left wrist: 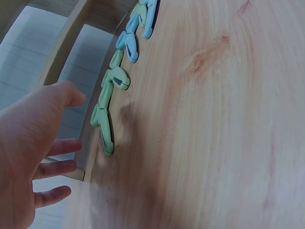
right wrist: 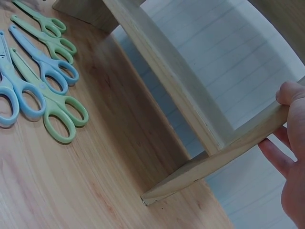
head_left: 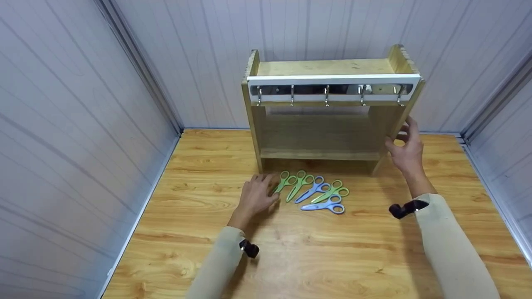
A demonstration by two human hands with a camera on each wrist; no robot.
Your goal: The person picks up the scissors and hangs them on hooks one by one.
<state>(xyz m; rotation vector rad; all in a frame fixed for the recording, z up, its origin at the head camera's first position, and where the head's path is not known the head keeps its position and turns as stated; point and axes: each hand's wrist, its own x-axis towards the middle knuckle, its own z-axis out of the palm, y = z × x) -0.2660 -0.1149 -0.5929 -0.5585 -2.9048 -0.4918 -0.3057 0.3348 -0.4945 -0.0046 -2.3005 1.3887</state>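
Observation:
My right hand (head_left: 408, 151) grips the right side panel of a small wooden shelf (head_left: 320, 155); in the right wrist view the thumb lies on one face and fingers on the other. Across the shelf's upper front runs a white rail with metal hooks (head_left: 326, 95). My left hand (head_left: 256, 195) hovers beside the leftmost green scissors (head_left: 281, 186), its fingers loosely extended; the left wrist view shows nothing held. To their right lie more green scissors (head_left: 293, 193), blue scissors (head_left: 309, 193), another green pair (head_left: 327, 194), and blue scissors (head_left: 316, 207) nearest me.
The shelf stands at the back of a wood-grain tabletop (head_left: 316, 257), close to the pale panelled back wall (head_left: 208, 83). Side walls rise on the left (head_left: 75, 124) and right (head_left: 507, 124). A dark camera is strapped to each wrist.

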